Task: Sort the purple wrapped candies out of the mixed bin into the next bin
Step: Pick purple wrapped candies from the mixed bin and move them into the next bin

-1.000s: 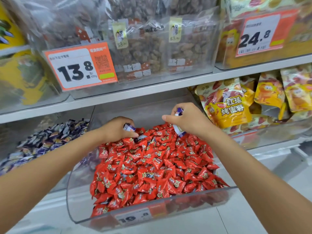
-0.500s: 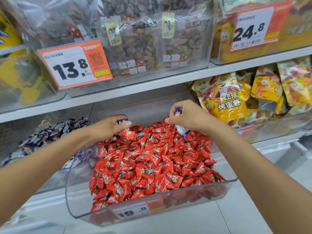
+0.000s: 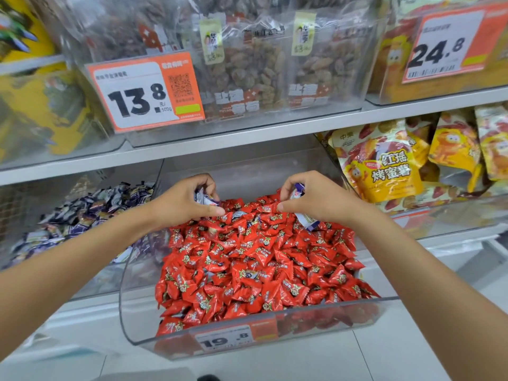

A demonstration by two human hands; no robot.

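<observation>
Purple candies [image 3: 204,198] bunched in both hands

At twelve o'clock in the mixed bin [image 3: 137,312], the left hand [image 3: 181,206] and right hand [image 3: 316,202] each had a grip clamped on purple candies. One dangling under the right palm (barely caught, I thought) could slip back among the red candies [image 3: 261,266] before reaching the next bin [image 3: 96,284] at nine o'clock.

Dried-fruit bags [image 3: 247,70], yellow snack packs [image 3: 384,166] and price tags [image 3: 143,92] line the shelves.
</observation>
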